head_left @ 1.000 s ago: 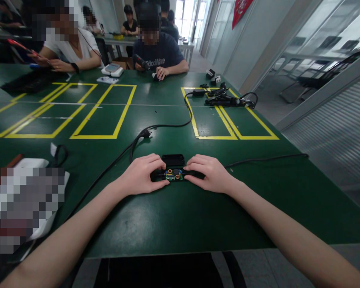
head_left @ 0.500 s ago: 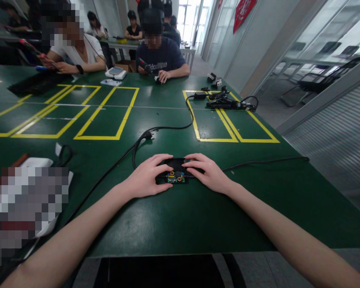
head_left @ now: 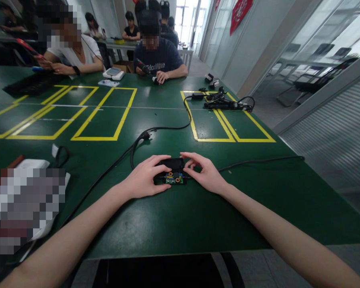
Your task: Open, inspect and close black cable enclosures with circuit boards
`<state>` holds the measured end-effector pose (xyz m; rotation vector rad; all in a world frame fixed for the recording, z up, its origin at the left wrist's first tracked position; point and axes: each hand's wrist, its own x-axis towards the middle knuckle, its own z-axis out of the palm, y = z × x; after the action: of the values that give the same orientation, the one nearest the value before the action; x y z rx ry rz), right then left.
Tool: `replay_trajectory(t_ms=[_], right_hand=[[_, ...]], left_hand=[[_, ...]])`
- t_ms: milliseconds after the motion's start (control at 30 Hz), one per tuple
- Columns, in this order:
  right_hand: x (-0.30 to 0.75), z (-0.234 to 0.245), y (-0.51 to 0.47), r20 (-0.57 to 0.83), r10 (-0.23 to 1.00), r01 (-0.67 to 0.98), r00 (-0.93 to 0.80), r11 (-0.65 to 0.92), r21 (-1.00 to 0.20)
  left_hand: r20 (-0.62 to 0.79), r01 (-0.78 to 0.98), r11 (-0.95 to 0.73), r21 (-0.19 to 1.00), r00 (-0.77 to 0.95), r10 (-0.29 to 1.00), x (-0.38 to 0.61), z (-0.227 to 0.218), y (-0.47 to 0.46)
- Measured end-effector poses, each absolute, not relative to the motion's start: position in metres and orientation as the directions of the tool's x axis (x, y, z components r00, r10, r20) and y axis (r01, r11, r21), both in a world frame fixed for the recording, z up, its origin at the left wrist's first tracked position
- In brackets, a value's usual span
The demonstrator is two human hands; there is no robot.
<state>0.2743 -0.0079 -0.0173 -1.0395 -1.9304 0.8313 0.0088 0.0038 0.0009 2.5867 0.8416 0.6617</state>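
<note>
An opened power adapter lies on the green table in front of me. Its circuit board (head_left: 174, 178), with two copper coils, sits in the near housing half, and the black cover (head_left: 177, 163) is hinged back or set just behind it; I cannot tell which. My left hand (head_left: 147, 177) is curled round the left end, thumb at the near edge and fingers on the cover's side. At the right end of the cover, my right hand (head_left: 206, 173) has its bent fingers and thumb drawn in on the edge. Palms partly hide both ends.
A black cable (head_left: 258, 161) runs right from the adapter. Another cable with a plug (head_left: 146, 135) crosses the left side. Bundled adapters (head_left: 228, 103) lie far right near yellow tape outlines (head_left: 117, 122). A white device (head_left: 36, 163) is at left. Two people work across the table.
My right hand's fingers have bent further, with the thumb closer to the cover's right edge. The left hand holds its place. The whole view has shifted slightly.
</note>
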Motion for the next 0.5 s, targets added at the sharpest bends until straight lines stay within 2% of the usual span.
replay_trajectory(t_ms=[233,367,500], right_hand=[[0.2769,-0.0163,-0.0071,0.375,0.82,0.387,-0.433,0.545,-0.744],[0.2742,-0.0173,-0.0068,0.334,0.805,0.445,-0.49,0.56,-0.699],[0.2692,-0.0172,-0.0088,0.34,0.812,0.495,-0.474,0.565,-0.66]], left_hand=[[0.326,0.439,-0.763,0.475,0.717,0.616,0.0089,-0.0011,0.0033],[0.309,0.43,-0.756,0.494,0.725,0.615,0.0088,-0.0033,0.0037],[0.305,0.447,-0.759,0.474,0.725,0.617,0.0079,-0.0031,0.0055]])
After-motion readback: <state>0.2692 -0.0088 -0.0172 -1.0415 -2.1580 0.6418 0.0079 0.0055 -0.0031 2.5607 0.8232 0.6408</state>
